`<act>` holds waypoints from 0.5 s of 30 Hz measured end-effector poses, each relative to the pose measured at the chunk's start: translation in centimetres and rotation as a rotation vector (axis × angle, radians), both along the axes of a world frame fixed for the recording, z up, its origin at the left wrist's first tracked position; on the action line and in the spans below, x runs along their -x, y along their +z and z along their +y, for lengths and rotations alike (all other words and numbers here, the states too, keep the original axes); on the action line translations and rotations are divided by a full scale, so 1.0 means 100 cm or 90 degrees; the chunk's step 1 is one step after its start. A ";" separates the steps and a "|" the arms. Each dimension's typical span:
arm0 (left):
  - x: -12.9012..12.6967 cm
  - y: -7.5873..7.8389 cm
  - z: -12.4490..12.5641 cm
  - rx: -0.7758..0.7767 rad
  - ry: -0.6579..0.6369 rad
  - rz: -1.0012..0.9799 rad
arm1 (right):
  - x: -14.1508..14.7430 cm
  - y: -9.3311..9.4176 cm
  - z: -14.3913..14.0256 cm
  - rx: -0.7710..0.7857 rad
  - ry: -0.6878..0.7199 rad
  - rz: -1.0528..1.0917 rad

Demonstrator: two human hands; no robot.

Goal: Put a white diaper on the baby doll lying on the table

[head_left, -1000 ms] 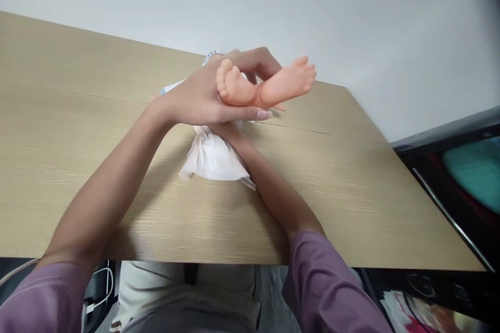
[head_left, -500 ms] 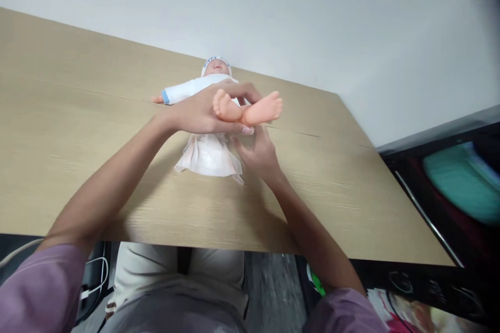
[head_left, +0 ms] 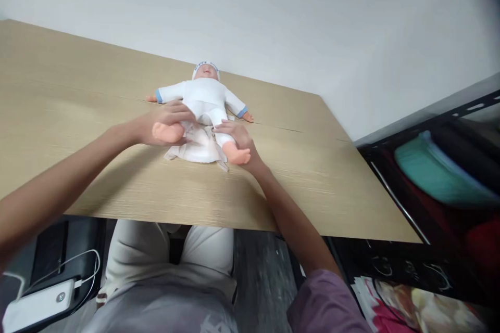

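Observation:
A baby doll (head_left: 204,91) in a white suit with blue cuffs and a printed cap lies on its back, its feet toward me and its legs spread. My left hand (head_left: 162,117) is around the doll's leg on the left, behind the bare foot (head_left: 167,132). On the other leg, above its foot (head_left: 236,153), my right hand (head_left: 239,135) has closed its fingers. Under the doll's bottom and between the legs spreads a whitish diaper (head_left: 197,152), partly hidden by the left hand and the legs.
The wooden table (head_left: 312,187) meets a pale wall (head_left: 253,15) at the back. To the right stands a dark shelf holding a teal item (head_left: 437,171). A white power bank (head_left: 39,304) with a cable lies below the table edge at left.
Both hands held the doll's legs raised and together, feet up. Now the legs are lowered and spread apart, one in each hand, and the doll's body shows.

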State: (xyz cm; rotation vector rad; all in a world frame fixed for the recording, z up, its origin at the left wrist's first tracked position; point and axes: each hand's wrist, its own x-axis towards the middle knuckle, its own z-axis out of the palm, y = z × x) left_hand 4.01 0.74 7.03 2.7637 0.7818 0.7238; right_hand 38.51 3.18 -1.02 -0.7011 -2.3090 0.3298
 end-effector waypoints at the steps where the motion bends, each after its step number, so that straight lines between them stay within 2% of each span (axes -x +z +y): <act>1: 0.011 -0.007 0.001 -0.011 -0.015 0.030 | -0.006 -0.002 -0.001 -0.012 0.015 -0.014; 4: 0.036 -0.032 0.002 -0.013 -0.048 0.087 | -0.019 -0.012 0.000 -0.039 0.048 -0.063; 8: 0.048 -0.056 -0.002 -0.021 -0.057 0.107 | -0.024 -0.022 0.004 -0.031 0.063 -0.105; 11: 0.047 -0.060 -0.005 -0.024 -0.050 0.120 | -0.025 -0.021 0.004 0.008 0.078 -0.104; 15: 0.044 -0.056 -0.006 0.041 -0.034 0.121 | -0.027 -0.014 0.002 0.096 0.101 -0.058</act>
